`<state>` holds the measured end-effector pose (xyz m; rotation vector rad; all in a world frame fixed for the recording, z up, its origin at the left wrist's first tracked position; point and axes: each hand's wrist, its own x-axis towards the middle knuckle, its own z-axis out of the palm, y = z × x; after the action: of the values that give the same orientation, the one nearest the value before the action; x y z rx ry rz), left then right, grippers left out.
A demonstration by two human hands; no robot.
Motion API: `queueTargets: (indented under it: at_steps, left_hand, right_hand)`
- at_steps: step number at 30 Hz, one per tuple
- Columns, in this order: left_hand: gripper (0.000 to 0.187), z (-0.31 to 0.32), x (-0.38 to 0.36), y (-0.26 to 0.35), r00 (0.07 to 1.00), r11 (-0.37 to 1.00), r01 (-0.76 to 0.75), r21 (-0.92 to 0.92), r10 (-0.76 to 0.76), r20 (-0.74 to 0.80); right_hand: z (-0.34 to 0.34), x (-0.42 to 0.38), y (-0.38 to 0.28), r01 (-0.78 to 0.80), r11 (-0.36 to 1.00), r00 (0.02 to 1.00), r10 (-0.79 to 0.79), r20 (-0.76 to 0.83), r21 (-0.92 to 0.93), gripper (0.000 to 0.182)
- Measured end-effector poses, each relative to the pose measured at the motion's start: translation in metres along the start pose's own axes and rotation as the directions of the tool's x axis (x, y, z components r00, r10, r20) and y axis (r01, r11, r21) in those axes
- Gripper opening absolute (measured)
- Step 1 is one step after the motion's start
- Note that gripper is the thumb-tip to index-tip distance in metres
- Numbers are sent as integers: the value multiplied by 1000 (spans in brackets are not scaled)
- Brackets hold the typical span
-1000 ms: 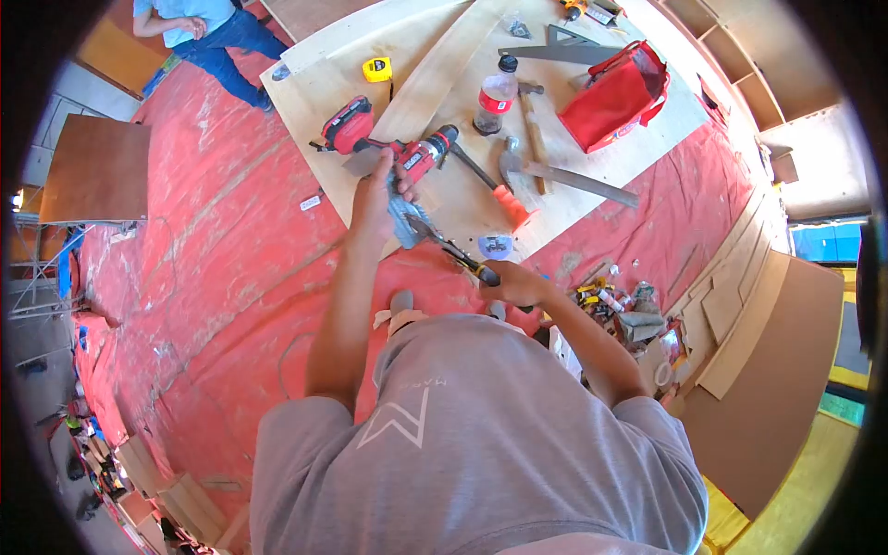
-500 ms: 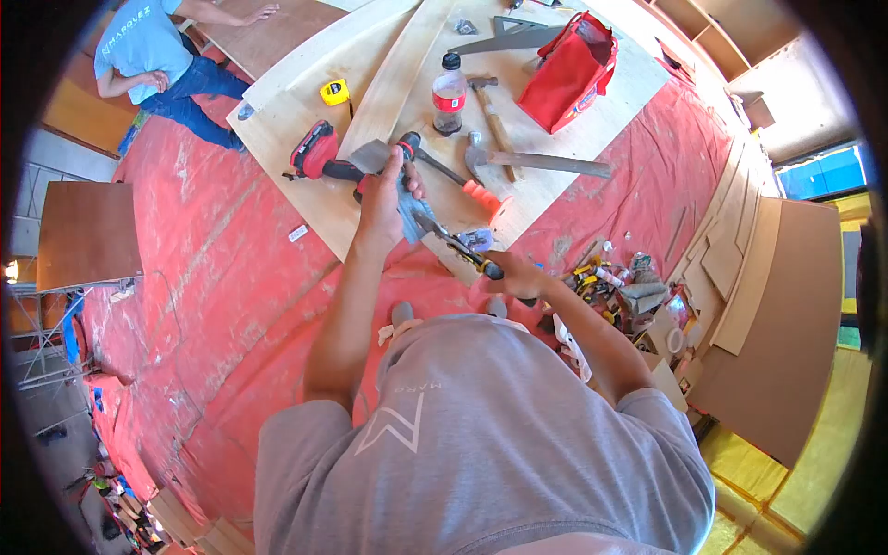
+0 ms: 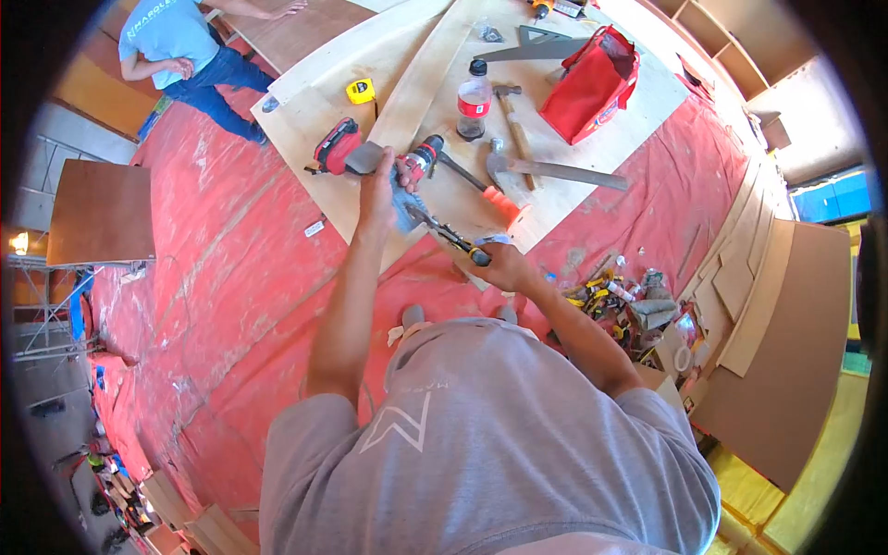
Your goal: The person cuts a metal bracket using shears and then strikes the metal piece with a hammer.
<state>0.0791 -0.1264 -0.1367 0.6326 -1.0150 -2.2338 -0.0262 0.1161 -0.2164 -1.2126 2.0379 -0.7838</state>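
My left hand [image 3: 381, 190] is closed on a thin grey sheet piece [image 3: 405, 205] over the near edge of the wooden table. My right hand [image 3: 505, 268] grips the black and yellow handles of metal snips [image 3: 450, 238], whose jaws are at the lower part of the sheet piece. Just beyond my left hand lies a red and black cordless drill [image 3: 424, 157]. A hammer [image 3: 518, 166] and a tool with an orange grip [image 3: 502, 205] lie to the right of it.
On the table [image 3: 319, 92] are a bottle [image 3: 474, 104], a yellow tape measure [image 3: 361, 91], a second hammer [image 3: 514, 129] and a red bag [image 3: 592, 88]. Another person [image 3: 199, 65] stands at the upper left. Red sheeting [image 3: 231, 240] covers the floor; tools are piled at right.
The view has shifted, so the table and tools appear further right and slightly lower. My right hand and the snips have moved slightly left relative to the table. Both hands keep their holds.
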Motion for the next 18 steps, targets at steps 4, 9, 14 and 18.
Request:
queueTargets:
  at_steps: [4,9,14,18]
  left_hand:
    - [38,4,-1,2,999,999,-31,14,31,35]
    - [34,-2,3,-1,999,999,-31,-14,31,24]
    - [34,1,2,1,1000,1000,-20,9,20,22]
    - [37,11,-7,7,998,999,50,8,-50,-26]
  right_hand:
    - [-12,3,-10,-53,997,990,44,130,64,42]
    - [-4,7,-16,-124,991,985,118,126,45,40]
    - [-2,8,-9,-38,999,995,37,97,9,37]
    - [-10,-4,-4,58,998,997,-58,43,-10,32]
